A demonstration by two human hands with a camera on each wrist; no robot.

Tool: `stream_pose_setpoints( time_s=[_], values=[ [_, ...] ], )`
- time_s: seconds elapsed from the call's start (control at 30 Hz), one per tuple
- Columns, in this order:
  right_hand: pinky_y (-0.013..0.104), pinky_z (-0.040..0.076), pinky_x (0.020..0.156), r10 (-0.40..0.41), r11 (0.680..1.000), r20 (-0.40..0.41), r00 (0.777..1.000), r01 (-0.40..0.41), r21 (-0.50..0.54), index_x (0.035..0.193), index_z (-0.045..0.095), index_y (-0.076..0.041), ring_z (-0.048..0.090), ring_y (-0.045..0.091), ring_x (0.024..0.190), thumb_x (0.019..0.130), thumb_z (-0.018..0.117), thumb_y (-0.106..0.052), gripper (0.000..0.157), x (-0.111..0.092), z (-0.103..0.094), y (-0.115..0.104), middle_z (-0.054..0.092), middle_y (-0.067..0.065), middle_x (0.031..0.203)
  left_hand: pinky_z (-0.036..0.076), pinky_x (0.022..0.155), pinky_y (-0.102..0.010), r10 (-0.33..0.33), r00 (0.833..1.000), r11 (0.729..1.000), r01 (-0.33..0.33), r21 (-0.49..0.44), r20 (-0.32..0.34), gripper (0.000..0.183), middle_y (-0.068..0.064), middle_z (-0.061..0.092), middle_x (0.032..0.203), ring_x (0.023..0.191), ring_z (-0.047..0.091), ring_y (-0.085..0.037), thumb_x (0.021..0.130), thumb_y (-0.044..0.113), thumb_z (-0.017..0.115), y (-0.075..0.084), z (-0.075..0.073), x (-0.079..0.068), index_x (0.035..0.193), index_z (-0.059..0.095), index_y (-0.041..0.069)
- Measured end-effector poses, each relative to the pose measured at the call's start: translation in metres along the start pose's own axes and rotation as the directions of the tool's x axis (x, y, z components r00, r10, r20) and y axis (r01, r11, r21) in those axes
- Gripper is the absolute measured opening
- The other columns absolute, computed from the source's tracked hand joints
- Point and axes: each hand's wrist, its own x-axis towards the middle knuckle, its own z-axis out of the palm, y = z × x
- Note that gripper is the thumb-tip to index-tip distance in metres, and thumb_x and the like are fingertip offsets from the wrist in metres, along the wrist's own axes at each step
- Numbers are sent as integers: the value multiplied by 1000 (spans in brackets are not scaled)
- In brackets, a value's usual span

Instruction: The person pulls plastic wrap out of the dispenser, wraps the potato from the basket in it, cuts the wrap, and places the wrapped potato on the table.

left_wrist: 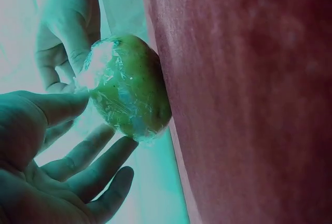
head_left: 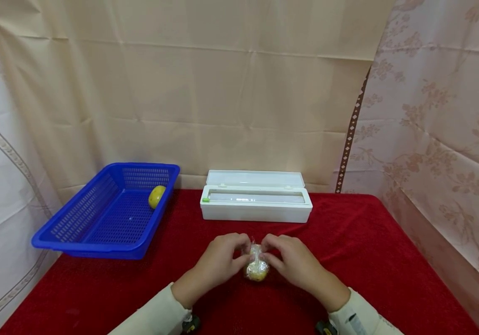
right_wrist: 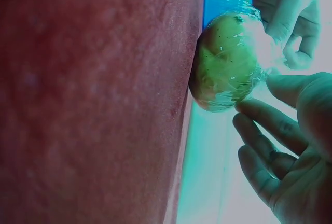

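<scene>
A round yellow fruit (head_left: 258, 275) wrapped in cling film (head_left: 256, 253) sits on the red cloth, between the two hands. The gathered film shines on its upper side, and speckled skin shows through it in both wrist views. My left hand (head_left: 223, 257) pinches the film from the left with thumb and forefinger, its other fingers spread beside the fruit (left_wrist: 137, 81). From the right, my right hand (head_left: 293, 260) pinches the film near the same spot, thumb tip at the twisted top of the fruit (right_wrist: 225, 60).
A white cling film box (head_left: 256, 214) stands behind the hands with its lid raised and a roll inside. To the left is a blue plastic basket (head_left: 97, 251) holding another yellow fruit (head_left: 156, 197). Red cloth (head_left: 373, 260) covers the table; curtains hang behind it.
</scene>
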Motion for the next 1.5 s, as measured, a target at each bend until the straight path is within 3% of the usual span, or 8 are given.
stream_pose_setpoints(
  time_s=[0.17,0.4,0.57,0.77,1.03,1.2,1.3,1.5],
  values=[
    [31,56,83,-33,999,20,999,33,-18,102,73,-28,63,2,90,93,78,-26,11,-1,0,-1,71,-19,97,56,87,-30,17,999,998,-19,65,36,12,9,72,105,96,67,-8,94,26,77,1,-2,-1,104,80,20],
    [30,56,80,70,997,39,997,-70,-18,102,67,-31,68,8,89,92,78,-42,19,-2,-2,-5,69,-19,95,56,93,-30,79,989,988,-93,119,121,19,10,70,112,103,65,-5,96,28,75,-1,-4,0,112,81,21],
    [32,57,83,47,999,18,999,-47,-4,113,68,-27,71,7,93,90,82,-30,27,-2,0,-4,73,-16,99,55,84,-26,73,994,994,-79,77,83,16,9,73,101,93,68,-9,91,25,81,-2,-2,1,105,76,19],
    [32,57,87,-26,1000,20,999,27,-15,107,80,-27,66,1,95,91,80,-24,17,-1,1,-2,72,-17,102,56,86,-26,73,995,992,-79,99,63,9,10,76,99,95,70,-6,91,25,81,-1,-4,1,98,81,20],
    [47,49,110,-34,999,231,972,26,37,138,68,-19,56,19,135,95,74,-29,45,-3,-4,-4,58,3,148,56,90,-29,76,987,980,-99,170,139,21,6,76,115,105,68,-6,85,35,86,-2,-13,0,98,82,19],
    [47,44,115,-36,998,346,937,14,67,151,54,-16,51,20,143,89,81,-34,70,-5,-8,-2,52,1,156,55,94,-29,62,980,980,-96,173,192,43,8,74,121,107,66,-4,77,41,92,-2,-13,0,112,79,20],
    [46,42,116,-25,999,374,927,7,48,156,47,-13,48,20,145,89,81,-34,78,-6,-9,-2,48,1,159,55,87,-24,80,978,976,-116,184,192,49,10,74,116,97,66,-3,76,37,93,-2,-11,0,118,76,18],
    [48,42,116,-20,999,388,921,29,-17,159,39,-7,46,24,147,94,77,-33,80,-8,-9,-6,43,8,163,48,67,-17,91,981,979,-119,165,172,38,16,71,92,74,60,-3,81,34,90,-5,-7,1,113,77,19]
  ],
)
